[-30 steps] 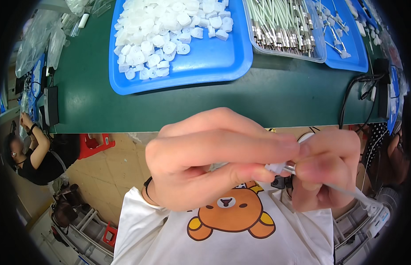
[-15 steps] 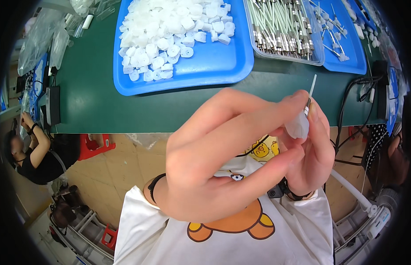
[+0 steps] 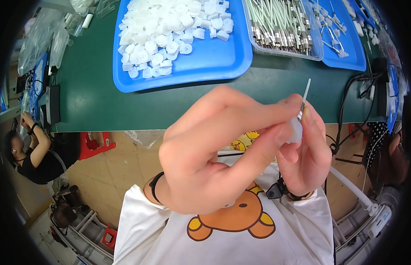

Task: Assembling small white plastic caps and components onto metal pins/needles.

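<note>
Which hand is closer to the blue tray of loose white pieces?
Left. The left hand is on the near side of the blue tray; the right hand is farther off, past its right end.

The white piece (image 3: pixel 296 131) looks matt plastic, the tray (image 3: pixel 210 66) glossy.

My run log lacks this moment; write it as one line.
left hand: pinching white piece | right hand: at thin rod | green table: blue tray of white pieces, clear bin of rods
</note>
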Demonstrator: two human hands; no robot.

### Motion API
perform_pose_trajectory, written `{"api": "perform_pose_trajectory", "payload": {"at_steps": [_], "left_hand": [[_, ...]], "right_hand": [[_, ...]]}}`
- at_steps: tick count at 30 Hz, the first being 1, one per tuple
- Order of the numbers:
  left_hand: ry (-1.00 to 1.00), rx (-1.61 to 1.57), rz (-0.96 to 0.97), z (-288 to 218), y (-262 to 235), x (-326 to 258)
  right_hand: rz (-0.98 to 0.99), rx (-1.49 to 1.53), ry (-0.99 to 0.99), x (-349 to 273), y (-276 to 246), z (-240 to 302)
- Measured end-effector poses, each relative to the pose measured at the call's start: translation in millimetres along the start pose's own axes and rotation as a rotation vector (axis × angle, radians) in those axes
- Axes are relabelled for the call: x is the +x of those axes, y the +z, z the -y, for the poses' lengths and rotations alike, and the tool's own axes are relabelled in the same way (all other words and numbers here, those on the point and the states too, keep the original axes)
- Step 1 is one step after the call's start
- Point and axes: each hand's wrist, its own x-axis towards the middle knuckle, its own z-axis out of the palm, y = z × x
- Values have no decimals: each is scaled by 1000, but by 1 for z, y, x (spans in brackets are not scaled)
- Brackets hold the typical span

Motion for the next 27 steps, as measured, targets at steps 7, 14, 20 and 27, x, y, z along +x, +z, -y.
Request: {"api": "perform_pose_trajectory", "payload": {"at_steps": [7, 14, 20, 27], "left_hand": [[-169, -155, 51, -1, -1, 3], [-271, -321, 30, 0, 3, 2], [-304, -363, 14, 0, 5, 1], [-263, -352, 104, 9, 0, 2]], "right_hand": [[-63, 90, 102, -3, 2, 2], [3, 141, 121, -2, -3, 1], [-29, 105, 116, 0, -5, -3], [12, 27, -30, 1, -10, -7]]}}
